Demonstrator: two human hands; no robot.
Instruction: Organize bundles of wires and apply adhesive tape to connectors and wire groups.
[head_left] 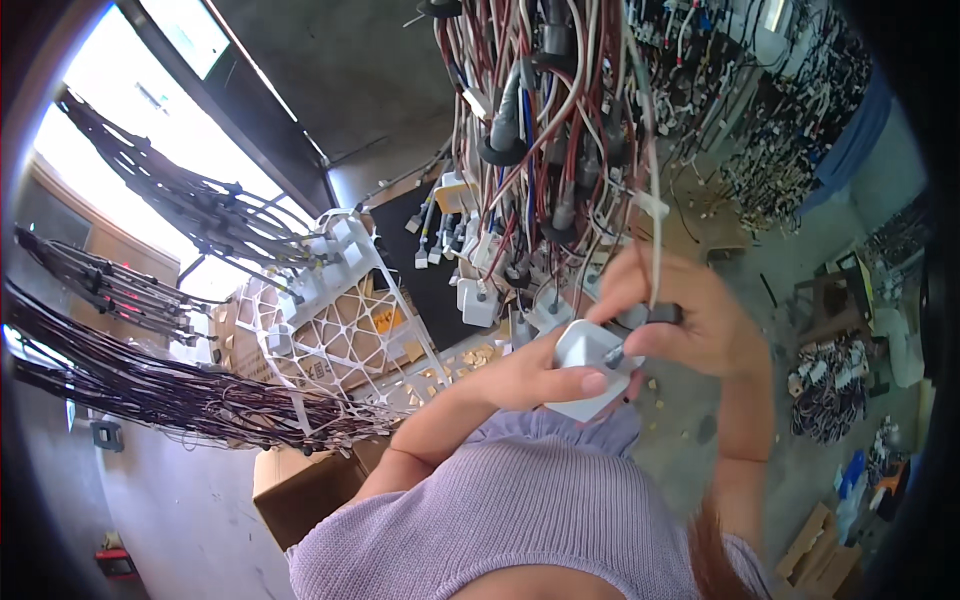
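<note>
A white plastic housing (580,347) with a wide flat base sits in my left hand (525,375), the thumb lying across its lower part. My right hand (700,315) is closed at the housing's right side, pinching a wire lead (655,230) that comes down from above. A dark sleeve-like piece (664,314) shows at its fingers, and a small grey fitting touches the housing by the thumb. Just above both hands hangs a thick bundle of red, white and grey wires (560,110). More white housings, such as one at its lower end (480,302), dangle there.
At the left, a white lattice rack (340,335) stands before cardboard, with bundles of dark cables (130,370) running across. An open cardboard box (300,490) is below it. Masses of wires (790,130) hang at the upper right. Small yellowish scraps (480,355) lie beyond my left forearm.
</note>
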